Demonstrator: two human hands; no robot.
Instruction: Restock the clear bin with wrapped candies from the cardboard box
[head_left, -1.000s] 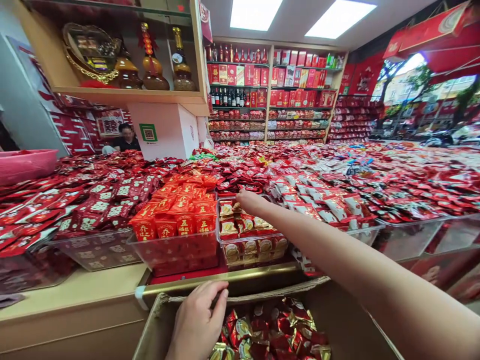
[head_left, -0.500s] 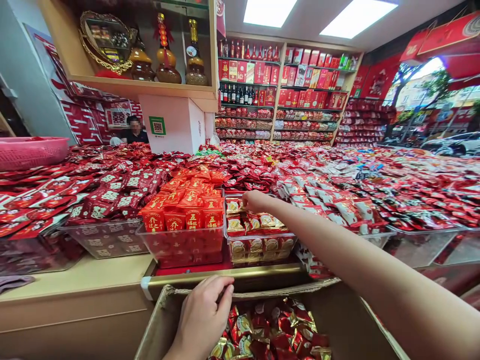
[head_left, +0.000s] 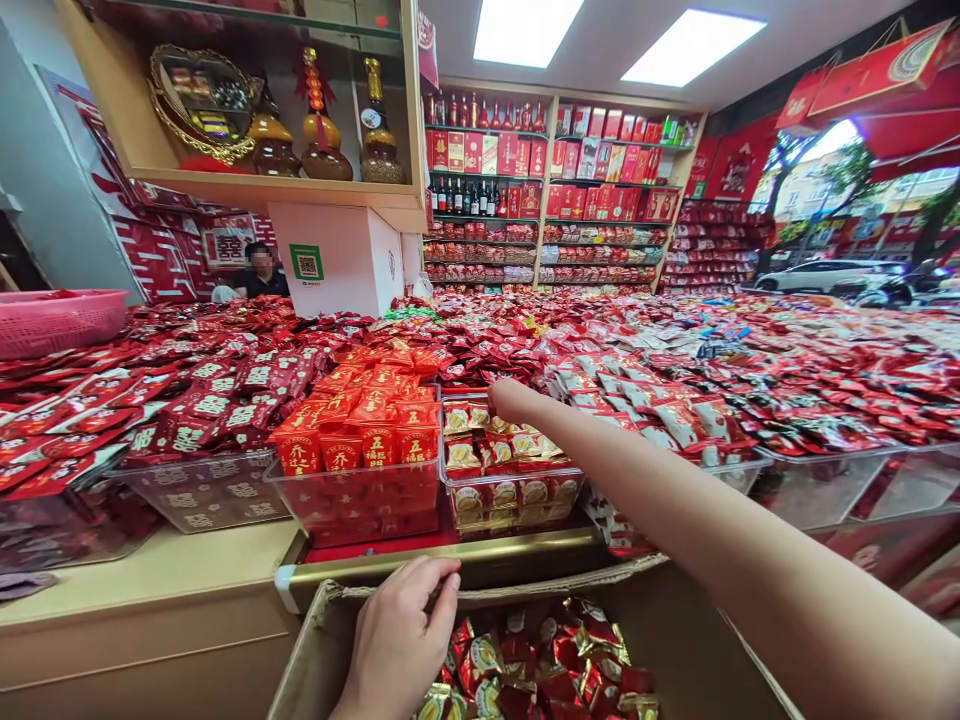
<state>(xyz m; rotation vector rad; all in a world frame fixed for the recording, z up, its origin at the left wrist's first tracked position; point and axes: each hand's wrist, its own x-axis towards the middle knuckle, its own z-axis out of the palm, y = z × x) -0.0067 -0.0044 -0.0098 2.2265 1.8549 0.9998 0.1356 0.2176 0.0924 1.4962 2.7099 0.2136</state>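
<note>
My right hand (head_left: pixel 513 401) reaches over a clear plastic bin (head_left: pixel 514 480) at its far side. Its fingers point down and look pressed together; the tips are hidden, so what they hold cannot be made out. Rows of gold-wrapped candies (head_left: pixel 463 455) lie in this bin. Lower down, my left hand (head_left: pixel 405 630) has its fingers curled on the near rim of an open cardboard box (head_left: pixel 701 640). Loose red-and-gold wrapped candies (head_left: pixel 540 665) lie at the bottom of that box.
To the left stands a bin of orange-red packets (head_left: pixel 360 480), to the right a bin of white-and-red packets (head_left: pixel 679 425). A gold-edged counter front (head_left: pixel 450 560) runs between box and bins. Behind are heaps of packets, shelves (head_left: pixel 547 180), and a seated person (head_left: pixel 261 275).
The view has tilted and shifted a little. My right hand sits slightly farther right over the candy bin. My left hand stays on the box rim.
</note>
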